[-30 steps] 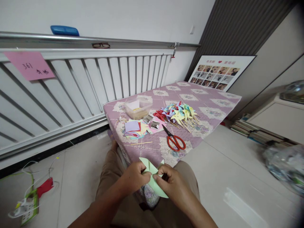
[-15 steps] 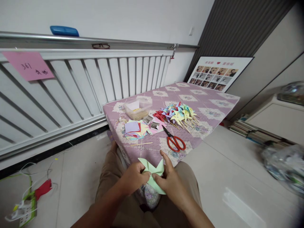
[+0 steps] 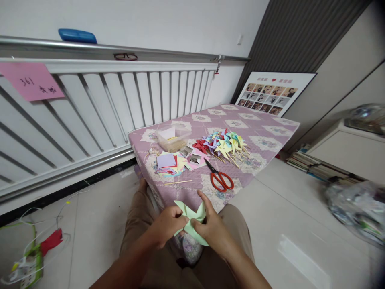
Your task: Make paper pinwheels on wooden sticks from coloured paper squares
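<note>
A pale green paper pinwheel (image 3: pixel 197 235) is held above my lap, at the near corner of the covered table. My left hand (image 3: pixel 170 225) grips its left side, thumb pressed near the centre. From the other side my right hand (image 3: pixel 212 226) pinches it, with the thumb also by the centre and the index finger stretched upward. The fingers behind the paper are hidden. Just beyond lie a thin wooden stick (image 3: pixel 178 182) and red-handled scissors (image 3: pixel 221 180). Left of the scissors is a stack of coloured paper squares (image 3: pixel 167 161).
Finished pinwheels (image 3: pixel 224 147) on sticks lie heaped on the patterned tablecloth (image 3: pixel 207 118). A clear plastic box (image 3: pixel 173 138) holding sticks stands near the radiator (image 3: pixel 150 96). Left on the floor is a power strip (image 3: pixel 31 267) with cables. A photo board (image 3: pixel 270 94) leans at the back.
The view has shifted slightly. Both hands still hold the green pinwheel, and its lower left blade now shows more beneath my left hand.
</note>
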Action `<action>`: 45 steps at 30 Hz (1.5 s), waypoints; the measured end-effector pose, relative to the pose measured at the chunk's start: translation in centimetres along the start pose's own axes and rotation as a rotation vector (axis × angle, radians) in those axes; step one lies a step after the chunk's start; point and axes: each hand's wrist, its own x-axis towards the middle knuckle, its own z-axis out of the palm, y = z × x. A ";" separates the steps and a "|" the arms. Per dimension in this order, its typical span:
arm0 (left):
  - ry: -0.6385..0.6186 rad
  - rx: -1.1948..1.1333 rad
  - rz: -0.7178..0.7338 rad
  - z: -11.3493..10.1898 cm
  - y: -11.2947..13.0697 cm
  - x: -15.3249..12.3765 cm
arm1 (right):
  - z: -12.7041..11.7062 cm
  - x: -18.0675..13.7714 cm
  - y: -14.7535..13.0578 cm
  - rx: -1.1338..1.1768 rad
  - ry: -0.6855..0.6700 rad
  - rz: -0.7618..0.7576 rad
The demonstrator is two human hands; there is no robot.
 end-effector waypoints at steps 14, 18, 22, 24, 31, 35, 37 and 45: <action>0.009 -0.053 -0.031 -0.3 -0.7 0.5 | 0.2 0.9 0.7 0.013 -0.032 -0.012; 0.049 -0.008 -0.039 -0.4 -1.1 0.9 | 0.4 1.3 0.8 -0.005 -0.039 -0.034; 0.096 0.006 -0.032 -0.6 -2.4 1.7 | 0.7 1.7 0.9 -0.034 -0.076 -0.010; 0.098 -0.001 -0.020 -0.6 -2.9 2.2 | 1.0 2.0 1.3 -0.012 -0.071 -0.010; 0.223 -0.112 -0.032 -1.7 -3.8 4.1 | 1.1 4.8 4.5 0.339 0.004 0.024; 0.365 -0.255 -0.025 -2.9 -4.2 5.7 | 0.4 6.9 7.0 0.160 0.205 -0.076; 0.400 -0.309 -0.018 -3.2 -4.4 6.7 | 0.4 7.8 7.8 0.061 0.259 -0.102; 0.426 -0.208 0.129 -2.5 -3.8 11.7 | 1.1 10.8 7.5 -0.057 0.334 -0.180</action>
